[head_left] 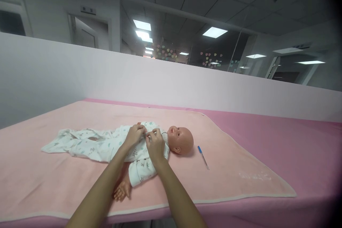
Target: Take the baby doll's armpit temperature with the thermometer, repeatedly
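Head view: the pink table (307, 156) runs under the doll (183, 140) and well past it on every side, and a white partition wall (80, 74) stands behind the doll along the table's far edge. A paler pink blanket (235, 178) lies spread beneath the doll, its white-trimmed hem running on your side of the doll.

The doll lies on its back, head to your right and legs to your left. It wears a white printed sleepsuit (88, 144), whose loose legs trail flat away from the doll's body to the left. One sleeve (140, 172) points from the doll's shoulder toward you, with the doll's bare hand (122, 191) showing just beyond the cuff.

Both your forearms reach in from the near edge and meet over the doll's chest. Your left hand (135, 134) rests on the chest on the side toward the doll's legs, fingers curled down and closed narrowly on the front of the sleepsuit. Your right hand (155, 145) sits just beside it, between the left hand and the doll's chin, thumb and fingers pinched tight on the same stretch of cloth. The two sets of fingertips touch at the middle of the chest, so the cloth you hold lies straight under and between them. What exactly is caught there is too small to tell.

A blue-capped pen (203, 157) lies on the blanket just beyond the doll's head, to the right, apart from both hands.
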{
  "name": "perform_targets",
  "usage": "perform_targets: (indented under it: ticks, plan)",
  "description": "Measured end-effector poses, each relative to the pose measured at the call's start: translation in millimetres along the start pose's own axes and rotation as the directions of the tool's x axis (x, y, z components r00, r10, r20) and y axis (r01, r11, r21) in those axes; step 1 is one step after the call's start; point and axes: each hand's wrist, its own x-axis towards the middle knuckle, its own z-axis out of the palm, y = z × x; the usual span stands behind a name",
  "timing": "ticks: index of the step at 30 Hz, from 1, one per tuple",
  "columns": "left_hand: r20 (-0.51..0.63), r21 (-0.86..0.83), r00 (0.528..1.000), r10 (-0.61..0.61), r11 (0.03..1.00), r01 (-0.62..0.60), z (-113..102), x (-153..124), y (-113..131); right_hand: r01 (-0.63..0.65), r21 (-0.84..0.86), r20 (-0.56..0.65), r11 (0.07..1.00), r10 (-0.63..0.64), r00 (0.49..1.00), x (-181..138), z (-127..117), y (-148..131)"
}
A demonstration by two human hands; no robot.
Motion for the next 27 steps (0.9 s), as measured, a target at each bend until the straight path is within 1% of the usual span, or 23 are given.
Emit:
perform_targets:
  ticks: [2, 5, 7, 9, 13, 18, 22, 24, 27]
  plan:
    - [-0.003, 0.001, 1.0, -0.016, 1.0, 0.016, -0.4, -0.8, 0.4, 0.011, -0.016, -0.004, 1.0, -0.011, 1.0, 0.1, 0.9, 1.9]
    - [0.001, -0.002, 0.999, -0.033, 0.999, 0.033, -0.5, -2.1, 0.0, -0.007, -0.027, -0.005, 1.0, 0.007, 1.0, 0.9, 0.7, 3.3]
    - [-0.007, 0.017, 1.0, -0.02, 1.0, 0.02, -0.6, -3.0, -0.4, -0.007, -0.037, 0.009, 0.999, 0.008, 1.0, 1.4, -0.3, 2.6]
    - [-0.008, 0.074, 1.0, 0.009, 0.997, -0.008, -1.0, -3.8, -0.4, 0.005, -0.059, 0.024, 0.998, -0.003, 1.0, 1.4, -1.0, 1.3]
    - [0.056, 0.158, 0.998, 0.03, 0.987, -0.039, -3.0, -4.0, 1.9, 0.033, -0.109, 0.026, 0.993, -0.031, 0.999, 0.1, 0.7, 0.2]
    - [0.103, 0.182, 0.994, 0.027, 0.982, -0.046, -3.9, -1.9, 3.4, 0.071, -0.145, 0.012, 0.987, -0.07, 0.997, -1.1, 4.3, 1.3]
    - [0.136, 0.18, 0.99, 0.033, 0.982, -0.057, -4.6, 0.0, 0.6, 0.109, -0.141, -0.007, 0.984, -0.111, 0.994, -0.5, 4.4, 2.5]
    - [0.162, 0.176, 0.986, 0.045, 0.982, -0.074, -4.9, 0.8, -1.3, 0.139, -0.134, 0.002, 0.981, -0.14, 0.99, 0.0, 3.9, 3.7]
    - [0.172, 0.175, 0.983, 0.068, 0.98, -0.099, -4.4, 1.6, -4.1, 0.176, -0.125, 0.028, 0.976, -0.174, 0.984, 0.7, 2.5, 5.4]
